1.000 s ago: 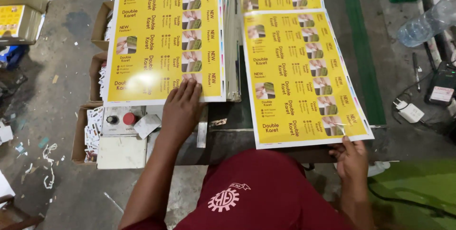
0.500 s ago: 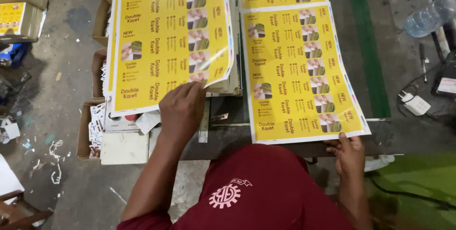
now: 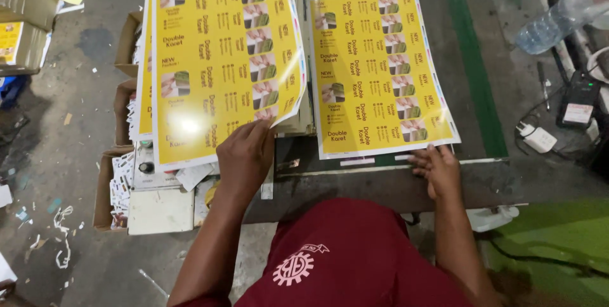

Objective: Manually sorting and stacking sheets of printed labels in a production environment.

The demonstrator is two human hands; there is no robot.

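- Fingers of the left hand lie spread over the near corner of the top yellow printed sheet; the corner curls up under them, though whether the thumb pinches it from below I cannot tell, since the hand hides that edge.
- The right hand rests flat and open, fingertips touching the near edge of the second yellow sheet, clasping nothing.
- The lifted sheet sits atop a stack to the left; its long axis runs away from the person, and the far end is cut off by the top of the view.
- The second sheet lies flat on the dark work table, just beside the stack, long axis likewise running away from the person, with another sheet beyond it, partly cut off.
- Below the stack, a white box with buttons is half hidden by paper.
- Cardboard boxes stand on the floor to the left.
- A clear plastic bottle lies at the far right, near a black charger.
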